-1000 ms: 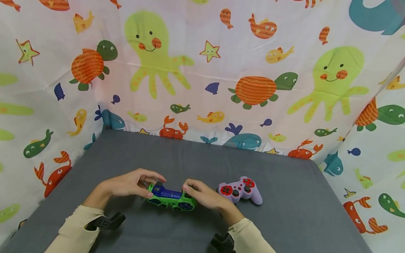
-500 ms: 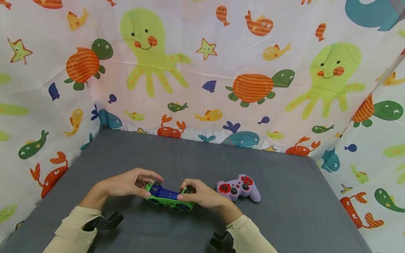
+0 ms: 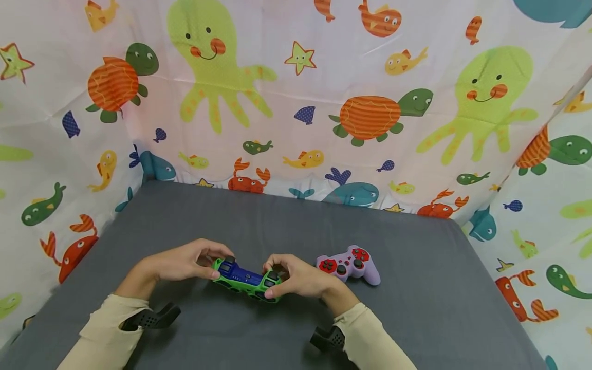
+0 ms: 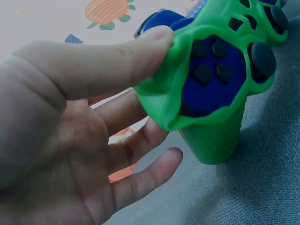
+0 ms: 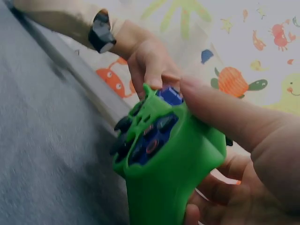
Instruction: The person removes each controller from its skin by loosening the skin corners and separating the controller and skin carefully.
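A blue game controller with a green silicone sleeve partly around it is between the two hands, tilted with its top edge up. My left hand pinches one end, the thumb on the sleeve's edge in the left wrist view while the lower fingers spread loosely. At the other end my right hand grips the sleeve, thumb along its upper edge. Blue casing shows bare along the top edge. Just right of the right hand lies a lilac controller with red button areas, face up.
The grey cloth-covered table carries both controllers. A white curtain printed with sea animals stands behind and along both sides. Black wrist cameras sit on both forearms.
My right thumb has moved from the controller's top edge down onto the front of its right end. The left hand keeps its pinch. The head view has tilted slightly.
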`<state>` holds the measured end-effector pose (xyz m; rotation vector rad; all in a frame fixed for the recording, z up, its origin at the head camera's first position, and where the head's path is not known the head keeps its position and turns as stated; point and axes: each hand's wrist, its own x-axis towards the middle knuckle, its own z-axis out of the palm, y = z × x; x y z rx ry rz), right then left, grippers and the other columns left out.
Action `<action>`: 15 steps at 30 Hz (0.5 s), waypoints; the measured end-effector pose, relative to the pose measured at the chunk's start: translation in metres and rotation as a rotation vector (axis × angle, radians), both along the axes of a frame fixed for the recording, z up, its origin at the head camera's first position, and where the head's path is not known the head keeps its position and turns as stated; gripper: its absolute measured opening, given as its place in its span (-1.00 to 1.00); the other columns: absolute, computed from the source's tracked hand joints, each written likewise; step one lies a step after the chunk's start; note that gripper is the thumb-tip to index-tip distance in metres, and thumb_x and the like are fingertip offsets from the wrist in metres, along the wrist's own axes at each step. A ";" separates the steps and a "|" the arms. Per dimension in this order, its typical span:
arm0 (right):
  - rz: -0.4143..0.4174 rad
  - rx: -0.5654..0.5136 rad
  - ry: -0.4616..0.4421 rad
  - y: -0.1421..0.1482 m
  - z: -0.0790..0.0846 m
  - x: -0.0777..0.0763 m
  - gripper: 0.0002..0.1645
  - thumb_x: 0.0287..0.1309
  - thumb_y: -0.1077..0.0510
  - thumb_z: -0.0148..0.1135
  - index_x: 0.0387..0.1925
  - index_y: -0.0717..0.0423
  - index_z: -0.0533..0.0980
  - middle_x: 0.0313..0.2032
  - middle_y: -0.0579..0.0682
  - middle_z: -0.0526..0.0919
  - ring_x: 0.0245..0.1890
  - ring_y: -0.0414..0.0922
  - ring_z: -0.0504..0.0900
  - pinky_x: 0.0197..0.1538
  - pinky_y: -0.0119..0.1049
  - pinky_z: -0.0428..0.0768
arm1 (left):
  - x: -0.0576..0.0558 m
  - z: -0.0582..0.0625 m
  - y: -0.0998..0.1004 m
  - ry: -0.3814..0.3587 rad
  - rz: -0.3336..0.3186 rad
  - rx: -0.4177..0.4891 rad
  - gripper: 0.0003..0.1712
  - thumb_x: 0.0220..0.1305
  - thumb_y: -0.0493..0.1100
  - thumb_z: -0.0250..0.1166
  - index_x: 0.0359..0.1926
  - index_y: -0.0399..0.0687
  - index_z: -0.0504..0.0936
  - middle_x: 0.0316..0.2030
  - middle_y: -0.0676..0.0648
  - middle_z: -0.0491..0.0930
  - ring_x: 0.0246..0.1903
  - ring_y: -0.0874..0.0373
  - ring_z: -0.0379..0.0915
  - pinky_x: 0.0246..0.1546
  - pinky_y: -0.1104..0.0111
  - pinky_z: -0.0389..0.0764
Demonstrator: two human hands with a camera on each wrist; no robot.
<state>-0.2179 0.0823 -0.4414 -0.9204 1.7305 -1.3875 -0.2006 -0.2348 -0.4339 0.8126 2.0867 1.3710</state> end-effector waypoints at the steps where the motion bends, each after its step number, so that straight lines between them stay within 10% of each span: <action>1: -0.002 -0.005 -0.011 0.000 0.000 0.000 -0.68 0.22 0.30 0.36 -0.19 0.25 0.35 -0.09 -0.09 0.51 -0.10 -0.20 0.51 -0.04 -0.38 0.52 | 0.000 0.000 0.000 0.001 -0.006 0.000 -0.51 0.41 -0.18 0.28 0.25 -0.37 0.50 0.06 -0.21 0.67 -0.08 0.19 0.66 -0.03 0.36 0.64; 15: -0.065 -0.013 0.021 -0.002 0.007 0.004 -0.60 0.12 0.39 0.42 -0.36 0.24 0.28 -0.18 -0.08 0.46 -0.14 -0.15 0.47 -0.10 -0.38 0.49 | -0.001 0.003 0.000 -0.008 -0.002 -0.016 -0.49 0.39 -0.18 0.30 0.26 -0.38 0.50 0.09 -0.29 0.64 -0.07 0.18 0.65 -0.02 0.36 0.64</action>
